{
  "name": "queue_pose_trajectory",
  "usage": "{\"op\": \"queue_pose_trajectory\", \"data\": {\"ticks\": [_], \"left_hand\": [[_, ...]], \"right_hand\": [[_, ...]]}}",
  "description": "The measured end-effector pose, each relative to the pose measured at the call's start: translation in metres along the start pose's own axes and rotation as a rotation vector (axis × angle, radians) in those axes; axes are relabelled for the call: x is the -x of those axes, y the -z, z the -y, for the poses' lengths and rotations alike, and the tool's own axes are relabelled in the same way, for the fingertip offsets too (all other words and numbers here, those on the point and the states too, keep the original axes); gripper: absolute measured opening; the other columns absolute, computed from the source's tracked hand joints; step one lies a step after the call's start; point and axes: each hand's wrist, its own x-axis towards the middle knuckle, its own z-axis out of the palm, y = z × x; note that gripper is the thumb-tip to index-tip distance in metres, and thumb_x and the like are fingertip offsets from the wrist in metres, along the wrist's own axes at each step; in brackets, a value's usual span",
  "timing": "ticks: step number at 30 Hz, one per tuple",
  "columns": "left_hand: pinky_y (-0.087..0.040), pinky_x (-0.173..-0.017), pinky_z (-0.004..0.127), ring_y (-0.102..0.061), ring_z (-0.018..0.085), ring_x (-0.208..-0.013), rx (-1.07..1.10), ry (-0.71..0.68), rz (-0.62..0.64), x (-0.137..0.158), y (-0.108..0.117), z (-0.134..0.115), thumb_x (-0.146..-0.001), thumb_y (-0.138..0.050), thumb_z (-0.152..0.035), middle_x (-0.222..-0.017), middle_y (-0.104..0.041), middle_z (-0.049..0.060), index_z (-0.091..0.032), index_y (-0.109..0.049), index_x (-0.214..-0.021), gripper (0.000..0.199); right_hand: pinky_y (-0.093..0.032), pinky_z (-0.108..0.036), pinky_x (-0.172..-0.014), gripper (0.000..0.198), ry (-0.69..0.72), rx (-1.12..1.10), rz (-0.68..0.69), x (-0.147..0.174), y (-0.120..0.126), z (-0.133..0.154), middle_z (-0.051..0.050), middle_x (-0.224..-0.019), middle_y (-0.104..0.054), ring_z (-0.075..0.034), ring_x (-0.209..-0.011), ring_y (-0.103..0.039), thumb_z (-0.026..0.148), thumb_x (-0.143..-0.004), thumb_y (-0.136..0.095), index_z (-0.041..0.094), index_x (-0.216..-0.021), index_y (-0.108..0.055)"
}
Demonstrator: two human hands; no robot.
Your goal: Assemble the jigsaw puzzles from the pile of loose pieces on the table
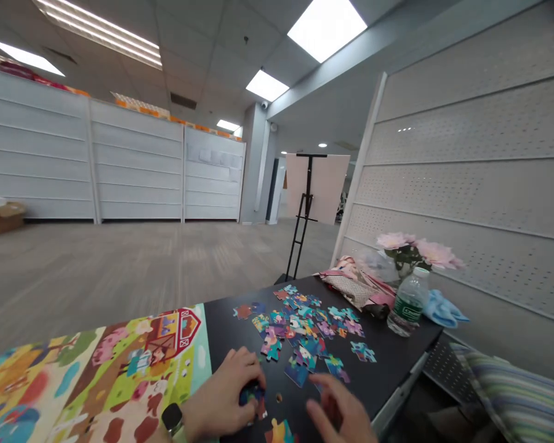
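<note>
My left hand (231, 394), with a watch (172, 418) on its wrist, is curled around dark, colourful jigsaw puzzle pieces (257, 397) low over the black table. Its fingers hide part of them, so their number cannot be made out. To the right, my right hand (339, 409) has thumb and index finger apart, with nothing visible between them. Its index fingertip is close to the near edge of a loose pile of puzzle pieces (305, 326). Another piece with yellow and orange on it (279, 432) lies between the hands at the bottom edge.
An illustrated farm picture (143, 369) covers the table's left side. Along the back right are a patterned cloth (355, 283), a water bottle (409, 304), pink flowers (420, 249) and a blue cloth (443, 309). A striped cushion (517, 387) sits beyond the table's right edge. Behind stands an easel (305, 209).
</note>
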Motion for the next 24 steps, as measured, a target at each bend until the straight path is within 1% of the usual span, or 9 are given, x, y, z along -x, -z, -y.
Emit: {"op": "queue_pose_trajectory", "data": {"ticks": [2, 4, 5, 8, 12, 16, 19, 22, 24], "left_hand": [[-0.031, -0.106, 0.046, -0.051, 0.024, -0.108, 0.011, 0.023, 0.017, 0.000, 0.001, -0.002, -0.071, -0.067, -0.021, -0.107, -0.061, -0.001, -0.028, -0.061, -0.096, 0.026], [-0.030, -0.109, 0.047, -0.051, 0.024, -0.109, 0.005, 0.035, 0.024, 0.000, 0.001, -0.002, -0.072, -0.067, -0.021, -0.109, -0.061, -0.001, -0.028, -0.061, -0.097, 0.027], [-0.029, -0.110, 0.047, -0.051, 0.024, -0.110, 0.003, 0.042, 0.026, 0.000, 0.001, -0.001, -0.073, -0.067, -0.020, -0.111, -0.061, -0.001, -0.029, -0.061, -0.098, 0.027], [-0.030, -0.110, 0.047, -0.050, 0.024, -0.111, -0.003, 0.051, 0.008, -0.002, -0.002, 0.003, -0.075, -0.065, -0.018, -0.112, -0.060, -0.001, -0.029, -0.061, -0.099, 0.026], [-0.035, -0.104, 0.045, -0.050, 0.024, -0.109, -0.012, 0.044, -0.048, -0.004, -0.005, 0.007, -0.077, -0.061, -0.014, -0.110, -0.060, 0.000, -0.028, -0.060, -0.097, 0.025], [-0.035, -0.101, 0.044, -0.049, 0.023, -0.109, -0.015, 0.044, -0.062, -0.003, -0.002, 0.006, -0.080, -0.059, -0.015, -0.109, -0.058, 0.000, -0.028, -0.059, -0.097, 0.021], [-0.033, -0.102, 0.043, -0.049, 0.023, -0.110, -0.013, 0.020, -0.045, -0.001, 0.001, 0.004, -0.080, -0.062, -0.019, -0.110, -0.058, 0.000, -0.028, -0.060, -0.099, 0.021], [-0.033, -0.102, 0.043, -0.049, 0.023, -0.110, -0.014, -0.013, -0.028, -0.001, 0.002, 0.004, -0.073, -0.072, -0.025, -0.110, -0.058, -0.002, -0.029, -0.060, -0.096, 0.027], [-0.033, -0.101, 0.043, -0.049, 0.024, -0.109, -0.018, -0.028, -0.027, -0.001, 0.001, 0.004, -0.068, -0.077, -0.026, -0.110, -0.058, -0.003, -0.029, -0.059, -0.096, 0.033]], "right_hand": [[-0.051, -0.030, -0.077, 0.034, -0.119, 0.074, -0.093, -0.040, 0.034, -0.022, -0.005, -0.086, -0.069, -0.021, -0.078, -0.064, 0.039, -0.092, -0.048, 0.023, -0.112, -0.070], [-0.047, -0.035, -0.091, 0.032, -0.204, 0.130, -0.119, -0.082, 0.063, -0.050, -0.009, -0.099, -0.070, -0.025, -0.094, -0.064, 0.030, -0.082, -0.052, 0.020, -0.103, -0.074], [-0.046, -0.037, -0.094, 0.031, -0.228, 0.137, -0.116, -0.100, 0.074, -0.063, -0.011, -0.100, -0.070, -0.027, -0.098, -0.064, 0.027, -0.076, -0.056, 0.019, -0.099, -0.075], [-0.046, -0.036, -0.089, 0.024, -0.271, 0.112, -0.049, -0.135, 0.087, -0.094, -0.007, -0.087, -0.071, -0.027, -0.091, -0.065, 0.023, -0.063, -0.067, 0.019, -0.083, -0.078], [-0.044, -0.031, -0.073, 0.011, -0.321, 0.031, 0.046, -0.145, 0.083, -0.107, -0.003, -0.070, -0.069, -0.022, -0.075, -0.064, 0.022, -0.056, -0.076, 0.018, -0.067, -0.075], [-0.036, -0.028, -0.058, 0.012, -0.426, -0.087, 0.154, -0.153, 0.085, -0.107, 0.003, -0.047, -0.057, -0.015, -0.055, -0.052, 0.016, -0.048, -0.079, 0.017, -0.050, -0.067], [-0.031, -0.027, -0.053, 0.019, -0.461, -0.214, 0.191, -0.157, 0.092, -0.095, 0.002, -0.043, -0.053, -0.012, -0.049, -0.044, 0.023, -0.050, -0.079, 0.016, -0.046, -0.062], [-0.035, -0.027, -0.053, 0.025, -0.436, -0.354, 0.164, -0.140, 0.089, -0.058, -0.001, -0.056, -0.061, -0.012, -0.053, -0.047, 0.041, -0.064, -0.073, 0.017, -0.061, -0.067], [-0.040, -0.026, -0.058, 0.030, -0.376, -0.463, 0.165, -0.114, 0.074, -0.019, -0.001, -0.070, -0.066, -0.014, -0.062, -0.055, 0.047, -0.074, -0.067, 0.018, -0.081, -0.072]]}}
